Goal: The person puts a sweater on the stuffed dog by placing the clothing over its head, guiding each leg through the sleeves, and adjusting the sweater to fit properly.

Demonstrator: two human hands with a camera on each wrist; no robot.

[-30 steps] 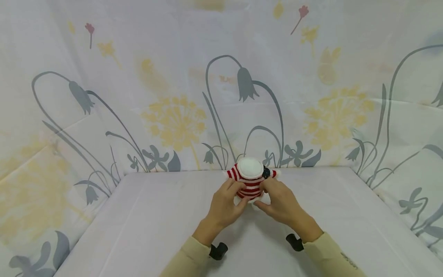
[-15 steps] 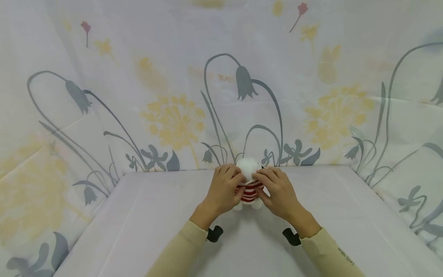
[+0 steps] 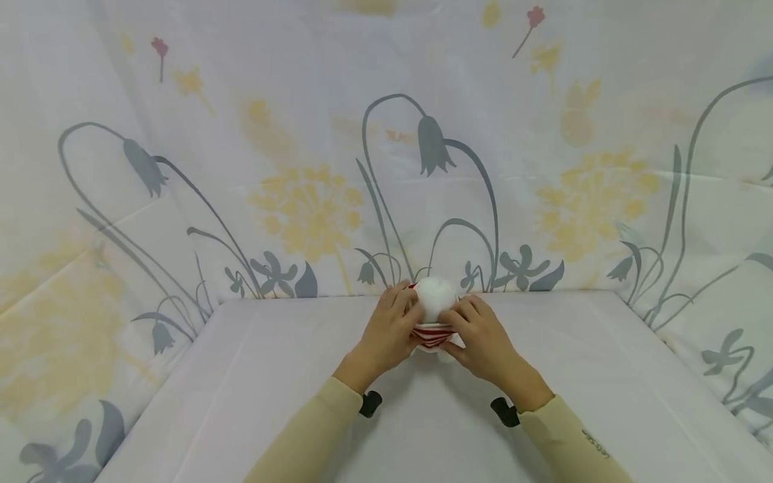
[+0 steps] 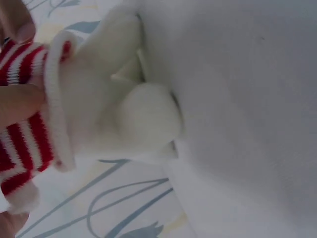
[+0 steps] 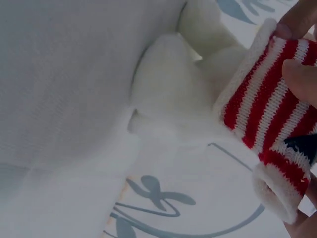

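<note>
White plush toy [image 3: 436, 300] stands far on the table [image 3: 241, 389]; left hand [image 3: 386, 335] and right hand [image 3: 480, 339] pinch its red-striped sweater [image 3: 432, 333], fingers curled round the knit.

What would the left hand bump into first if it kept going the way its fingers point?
Probably the flowered backdrop cloth. The left hand already grips the white plush toy, and that cloth hangs just beyond; depth is unclear.

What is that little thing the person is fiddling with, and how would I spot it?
Look to the far edge of the white table, where it meets the flower-printed cloth backdrop. There the left hand and right hand grip a small white plush toy. Its red-and-white striped knitted sweater is the only bold colour on the table.
</note>
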